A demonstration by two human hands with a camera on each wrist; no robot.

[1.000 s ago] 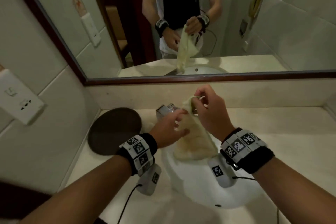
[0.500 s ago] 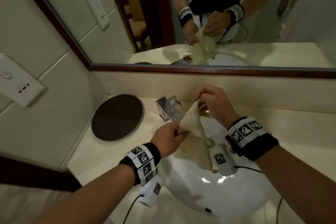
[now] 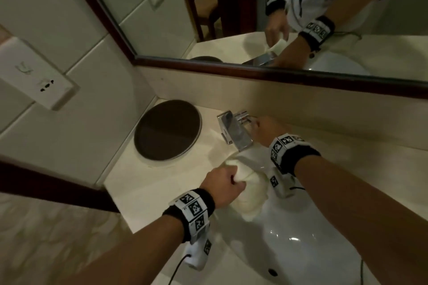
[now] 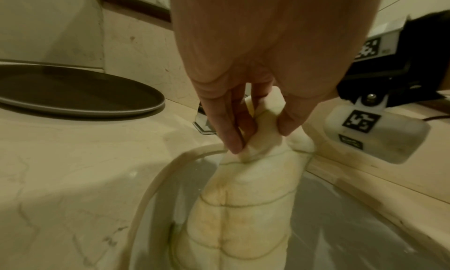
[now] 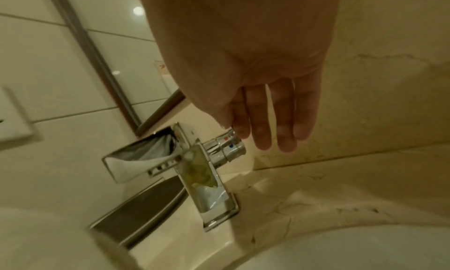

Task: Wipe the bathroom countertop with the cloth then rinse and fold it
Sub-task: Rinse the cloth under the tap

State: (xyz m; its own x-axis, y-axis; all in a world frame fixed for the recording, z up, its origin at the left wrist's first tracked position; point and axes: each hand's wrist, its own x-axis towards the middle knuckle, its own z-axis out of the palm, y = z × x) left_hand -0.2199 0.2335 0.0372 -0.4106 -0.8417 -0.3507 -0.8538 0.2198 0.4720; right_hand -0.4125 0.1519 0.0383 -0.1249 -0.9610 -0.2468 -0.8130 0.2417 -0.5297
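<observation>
Item, cloth [image 4: 246,212]: soft, limp, we judge heavier once wet; our left hand [image 3: 222,184] pinches its bunched top over the basin [image 3: 308,243], best hold there; right hand [image 5: 263,120] open-fingered at the tap knob [image 5: 230,146].

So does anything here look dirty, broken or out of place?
The cloth hanging from the left hand over the sink shows yellowish-brown stains along its quilted seams. The faucet has a greenish smear on its chrome body. Nothing looks spilled or broken.
</observation>
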